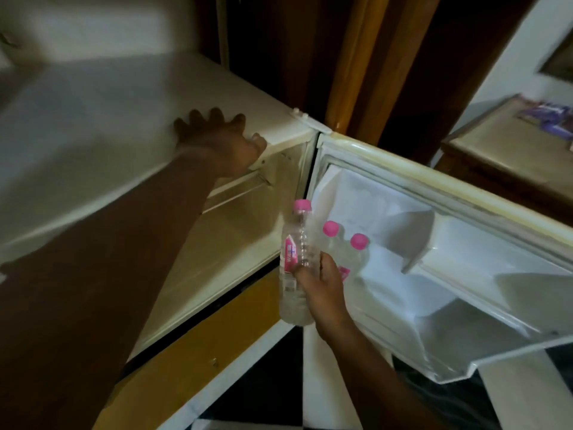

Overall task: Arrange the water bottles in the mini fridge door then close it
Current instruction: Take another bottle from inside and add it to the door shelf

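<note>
The white mini fridge [93,119] stands with its door [449,218] swung open to the right. My right hand [322,290] grips a clear water bottle [294,274] with a pink cap and pink label, held upright just left of the door shelf. Two more pink-capped bottles [344,243] stand upright in the door shelf [434,305], close to the hinge side. My left hand [223,141] rests flat on the fridge's top front edge, fingers spread, thumb hooked over the rim.
Brown curtains [356,57] hang behind the fridge. A wooden side table [502,150] with a purple packet stands at the right. The fridge sits on a yellow wooden base [201,352] above a dark floor. The right part of the door shelf holds nothing.
</note>
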The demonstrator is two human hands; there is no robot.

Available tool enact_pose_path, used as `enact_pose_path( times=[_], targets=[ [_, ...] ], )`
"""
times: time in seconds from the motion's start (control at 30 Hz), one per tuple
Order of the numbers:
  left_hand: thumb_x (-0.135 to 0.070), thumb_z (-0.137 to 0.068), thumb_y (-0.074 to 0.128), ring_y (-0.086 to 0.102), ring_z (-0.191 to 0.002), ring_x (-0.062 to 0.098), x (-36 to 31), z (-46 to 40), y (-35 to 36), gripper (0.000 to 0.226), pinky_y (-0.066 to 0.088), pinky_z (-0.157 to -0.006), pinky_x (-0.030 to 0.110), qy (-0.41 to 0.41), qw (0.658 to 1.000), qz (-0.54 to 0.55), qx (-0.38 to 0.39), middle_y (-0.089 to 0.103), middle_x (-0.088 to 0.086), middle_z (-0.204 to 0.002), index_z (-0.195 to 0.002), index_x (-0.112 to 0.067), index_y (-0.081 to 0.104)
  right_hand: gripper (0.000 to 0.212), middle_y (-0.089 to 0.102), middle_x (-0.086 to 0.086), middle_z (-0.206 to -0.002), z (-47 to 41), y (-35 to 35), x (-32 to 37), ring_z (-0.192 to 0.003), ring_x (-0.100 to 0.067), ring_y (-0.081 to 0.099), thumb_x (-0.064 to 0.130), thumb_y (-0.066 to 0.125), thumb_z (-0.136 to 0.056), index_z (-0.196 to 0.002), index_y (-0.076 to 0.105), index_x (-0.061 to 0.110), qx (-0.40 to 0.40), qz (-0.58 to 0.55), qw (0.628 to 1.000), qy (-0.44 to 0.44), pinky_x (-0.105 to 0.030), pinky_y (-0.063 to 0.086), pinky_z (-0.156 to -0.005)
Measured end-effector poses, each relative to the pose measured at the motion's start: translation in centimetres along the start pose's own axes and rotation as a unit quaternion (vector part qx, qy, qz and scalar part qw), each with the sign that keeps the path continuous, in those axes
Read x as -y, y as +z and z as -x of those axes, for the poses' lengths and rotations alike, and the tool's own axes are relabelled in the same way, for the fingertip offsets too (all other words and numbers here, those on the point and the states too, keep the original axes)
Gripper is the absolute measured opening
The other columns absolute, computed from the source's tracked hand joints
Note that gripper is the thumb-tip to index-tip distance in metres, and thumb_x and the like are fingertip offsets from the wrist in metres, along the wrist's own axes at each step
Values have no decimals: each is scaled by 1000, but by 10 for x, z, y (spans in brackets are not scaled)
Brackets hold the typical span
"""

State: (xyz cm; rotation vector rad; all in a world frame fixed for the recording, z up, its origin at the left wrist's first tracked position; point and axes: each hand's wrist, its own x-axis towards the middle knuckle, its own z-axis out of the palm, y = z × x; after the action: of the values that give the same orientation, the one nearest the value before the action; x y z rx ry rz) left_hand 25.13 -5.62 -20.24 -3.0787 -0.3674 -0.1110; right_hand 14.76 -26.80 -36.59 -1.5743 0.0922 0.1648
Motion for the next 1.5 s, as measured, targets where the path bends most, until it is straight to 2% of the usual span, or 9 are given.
enact_pose_path(
  times=[0.27,0.37,0.53,0.7,0.83,1.07,1.23,1.4,1.5],
  targets=[
    [-67,-91,18,25,-140,47,2,4,0,75,18,-113,60,1,1000,2,-11,29,17,-155,-154,-28,25,37,74,2,-93,34,-63,-12,-85,-15,71,14,74,-72,-107,65,23,-85,15,994,-61,-23,55,-63],
    [-66,-92,17,19,-144,46,0,5,-1,74,14,-115,60,-5,1000,10,-5,23,16,-161,-156,-28,21,42,72,-1,-109,32,-80,-22,-98,-16,69,8,73,-82,-119,61,22,-113,29,990,-74,-32,58,-77],
    [-67,-91,17,21,-143,46,0,4,1,75,14,-115,61,0,1000,15,-10,24,16,-160,-155,-29,23,62,61,30,-113,31,-94,-30,-106,7,58,2,70,-82,-122,51,45,-147,88,978,-122,-8,48,-74],
    [-68,-90,16,22,-142,46,1,1,3,76,17,-114,61,2,1000,4,-12,25,16,-159,-155,-29,22,56,66,21,-106,11,-111,-42,-99,-1,64,-4,68,-83,-114,57,42,-172,89,974,-121,-13,51,-73],
    [-68,-90,15,20,-143,46,3,-2,3,76,16,-114,62,1,1000,5,-6,22,15,-161,-156,-30,19,49,67,17,-107,-12,-118,-54,-97,-1,64,7,72,-85,-113,53,41,-172,62,981,-57,-15,49,-73],
    [-68,-89,13,19,-144,46,5,-7,8,76,16,-114,62,6,1000,-2,-10,21,14,-162,-156,-31,17,43,70,-2,-108,-48,-142,-67,-99,-21,66,6,74,-81,-116,56,22,-126,110,985,46,-45,54,-86],
    [-70,-86,11,21,-143,46,6,-7,8,80,19,-113,61,9,1000,-6,-13,24,16,-160,-155,-30,19,41,70,-5,-104,-42,-138,-56,-95,-22,67,11,84,-75,-107,60,22,-145,170,974,35,-38,52,-81],
    [-70,-85,9,29,-137,47,7,-5,6,81,25,-109,61,16,999,-18,-24,32,18,-153,-153,-28,24,71,60,-18,-130,-22,-140,-42,-119,-34,56,37,81,-78,-134,52,3,-210,241,942,102,-34,42,-96],
    [-68,-90,13,25,-140,47,6,-5,6,77,21,-112,62,10,1000,-10,-17,29,18,-156,-154,-28,22,40,69,-11,-112,-4,-142,-20,-110,-29,61,38,74,-85,-109,71,6,-214,298,923,118,-30,43,-91]
  ],
)
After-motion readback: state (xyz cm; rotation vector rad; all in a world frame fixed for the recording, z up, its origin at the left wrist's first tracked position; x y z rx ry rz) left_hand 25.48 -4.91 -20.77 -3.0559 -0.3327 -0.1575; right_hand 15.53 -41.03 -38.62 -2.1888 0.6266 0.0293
